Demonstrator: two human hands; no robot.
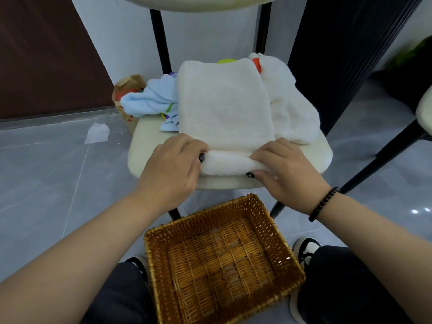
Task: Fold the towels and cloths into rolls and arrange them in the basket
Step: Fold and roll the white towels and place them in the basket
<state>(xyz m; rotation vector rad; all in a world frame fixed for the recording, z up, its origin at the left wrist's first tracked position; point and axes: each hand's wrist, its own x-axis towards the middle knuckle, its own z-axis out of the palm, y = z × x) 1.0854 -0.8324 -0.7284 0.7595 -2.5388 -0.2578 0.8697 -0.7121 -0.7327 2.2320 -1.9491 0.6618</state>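
A folded cream towel (222, 101) lies lengthwise on the chair seat (145, 146). Its near end is turned over into a short roll (224, 163). My left hand (173, 169) grips the roll's left end, fingers curled over it. My right hand (282, 169) grips the roll's right end, thumb under and fingers over. A light blue cloth (149, 99) lies bunched to the left of the towel. Another white towel (289, 101) with an orange patch lies crumpled on the right. The wicker basket (289, 260) sits on the floor between my feet, with nothing in it.
A brown paper bag (127, 86) stands on the floor left of the chair. A crumpled white tissue (97, 133) lies on the grey tiles. Black chair legs (383, 160) slant at the right. A dark panel (346, 57) rises behind the chair.
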